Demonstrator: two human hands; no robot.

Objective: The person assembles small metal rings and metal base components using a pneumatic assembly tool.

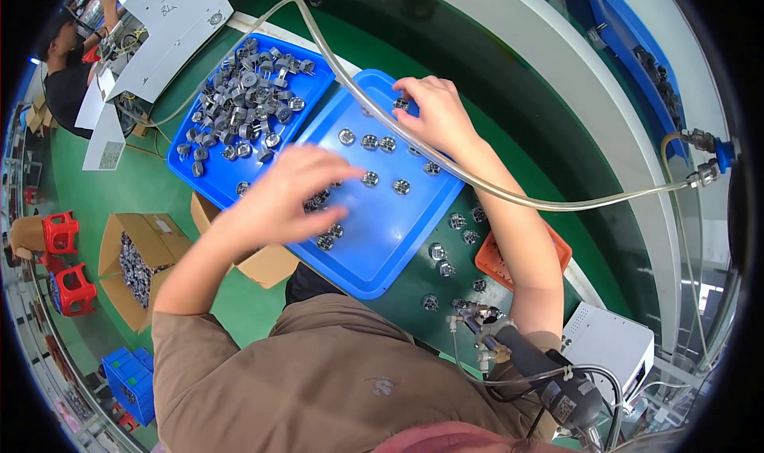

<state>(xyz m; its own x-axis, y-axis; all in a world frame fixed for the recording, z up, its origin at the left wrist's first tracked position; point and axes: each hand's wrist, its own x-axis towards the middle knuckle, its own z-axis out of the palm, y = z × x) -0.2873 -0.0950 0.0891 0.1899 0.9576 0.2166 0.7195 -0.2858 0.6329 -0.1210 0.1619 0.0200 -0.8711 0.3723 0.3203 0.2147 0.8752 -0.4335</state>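
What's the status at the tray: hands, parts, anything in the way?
Left hand spread over metal parts on near blue tray. Right hand on parts at its far edge. Clear hose crosses above the tray.

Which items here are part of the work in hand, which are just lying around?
In hand:
- left hand over small round metal parts on the near blue tray
- right hand at that tray's far edge
- far blue tray heaped with grey parts

Lying about:
- clear hose
- orange bin
- cardboard box of parts
- red stools
- hanging power tool
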